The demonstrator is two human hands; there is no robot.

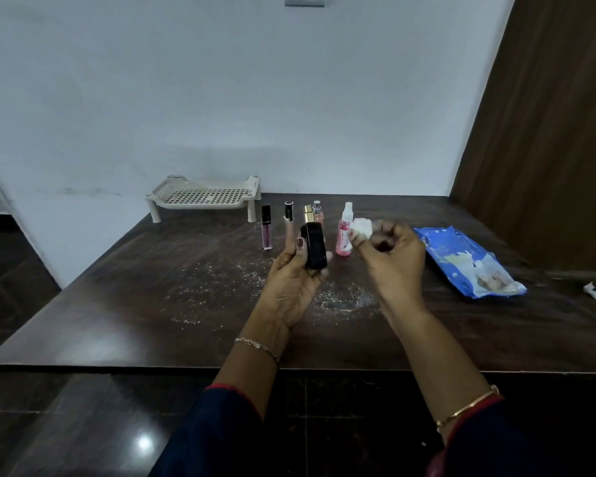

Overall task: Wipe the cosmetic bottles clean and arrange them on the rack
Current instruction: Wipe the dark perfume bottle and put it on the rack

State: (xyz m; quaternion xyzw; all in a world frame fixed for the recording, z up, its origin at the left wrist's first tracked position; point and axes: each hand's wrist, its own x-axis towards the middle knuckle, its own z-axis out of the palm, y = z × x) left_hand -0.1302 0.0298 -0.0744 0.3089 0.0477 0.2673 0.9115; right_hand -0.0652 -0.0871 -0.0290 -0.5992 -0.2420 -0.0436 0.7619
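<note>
Currently, status by item:
Left hand: the left hand (295, 270) is curled around a glossy black rectangular cosmetic bottle (313, 245), thumb on one side and fingers behind, lifting it upright above the table middle so its faces are exposed for wiping.
Right hand: the right hand (389, 251) is closed, pinching a crumpled white wipe (361, 227) at the fingertips, just beside the bottle but apart from it.
Remaining bottles: a purple lip-gloss tube (266, 228), a black-capped slim tube (288, 216), a gold-capped bottle (307, 213), a clear peach spray bottle (318, 212) and a pink spray bottle (344, 232) stand in a row near the far edge, probably queued for cleaning.
Rack: the beige perforated plastic rack (205, 196) sits at the far left corner of the dark wooden table (117, 304), with nothing on it.
Supplies: a blue wipe packet (468, 261) lies near the right edge, within reach of the wiping hand.
</note>
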